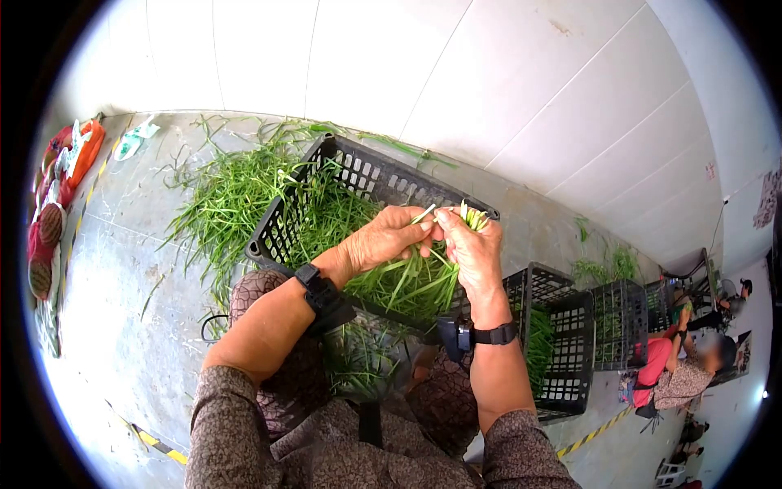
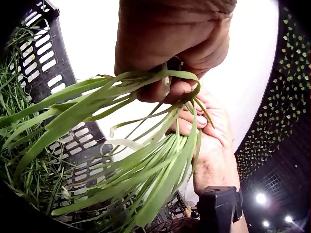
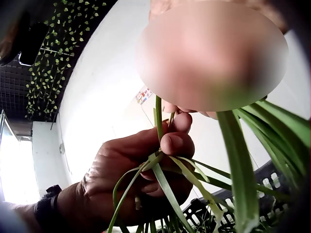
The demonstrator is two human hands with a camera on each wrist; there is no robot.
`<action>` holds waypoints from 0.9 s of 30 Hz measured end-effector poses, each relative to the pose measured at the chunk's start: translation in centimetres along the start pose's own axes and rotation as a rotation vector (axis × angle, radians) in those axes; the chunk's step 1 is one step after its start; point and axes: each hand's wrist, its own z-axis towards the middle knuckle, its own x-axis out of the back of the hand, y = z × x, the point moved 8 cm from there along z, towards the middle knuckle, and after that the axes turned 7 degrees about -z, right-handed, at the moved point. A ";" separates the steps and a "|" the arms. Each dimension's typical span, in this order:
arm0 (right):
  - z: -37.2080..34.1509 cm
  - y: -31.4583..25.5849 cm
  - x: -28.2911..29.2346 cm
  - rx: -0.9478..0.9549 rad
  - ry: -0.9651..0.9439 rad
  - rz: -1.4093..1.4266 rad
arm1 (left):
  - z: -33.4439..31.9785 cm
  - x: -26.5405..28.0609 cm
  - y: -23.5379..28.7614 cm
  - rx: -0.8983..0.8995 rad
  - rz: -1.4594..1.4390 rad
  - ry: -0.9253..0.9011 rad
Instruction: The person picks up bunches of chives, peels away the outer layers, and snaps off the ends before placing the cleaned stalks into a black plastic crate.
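Above a black plastic crate (image 1: 277,216), both hands meet in the head view. The right hand (image 1: 476,248) grips a bunch of garlic chives (image 1: 474,218), pale ends up and long flat leaves hanging down. Close against it, the left hand (image 1: 383,238) pinches a few chive strands between thumb and forefinger. In the left wrist view, leaves (image 2: 160,170) trail from both hands, some bent over the left fingers (image 2: 150,92). The right wrist view shows the left thumb (image 3: 177,144) pressing strands against the fingers; the right hand is blurred there.
Loose greens (image 1: 236,191) spill over the grey floor left of the crate and along the white wall (image 1: 391,65). More black crates (image 1: 570,359) holding greens stand to the right. A seated person (image 1: 692,371) is farther right. Filled sacks (image 1: 49,228) lie at far left.
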 end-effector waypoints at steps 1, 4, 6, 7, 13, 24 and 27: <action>0.0 -0.1 0.1 0.004 -0.002 -0.014 | -0.1 -0.1 0.0 0.014 -0.009 -0.006; -0.1 -0.7 -0.1 0.037 -0.021 -0.055 | -0.5 -0.3 0.3 0.097 -0.056 -0.023; -0.3 -1.4 -0.3 0.076 -0.054 -0.108 | -0.7 -0.3 0.1 0.205 -0.114 -0.033; -0.3 -1.3 -0.3 0.080 -0.045 -0.117 | -0.8 -0.3 0.3 0.213 -0.099 -0.036; -0.2 -0.8 -0.4 0.110 -0.058 -0.174 | -0.8 0.0 -0.1 0.212 0.012 -0.080; 0.1 -0.4 0.2 0.098 0.051 -0.039 | -0.6 0.0 -0.6 0.272 0.083 -0.076; 0.5 -0.1 2.4 0.065 0.197 0.089 | -0.2 0.4 -0.6 0.249 0.080 -0.079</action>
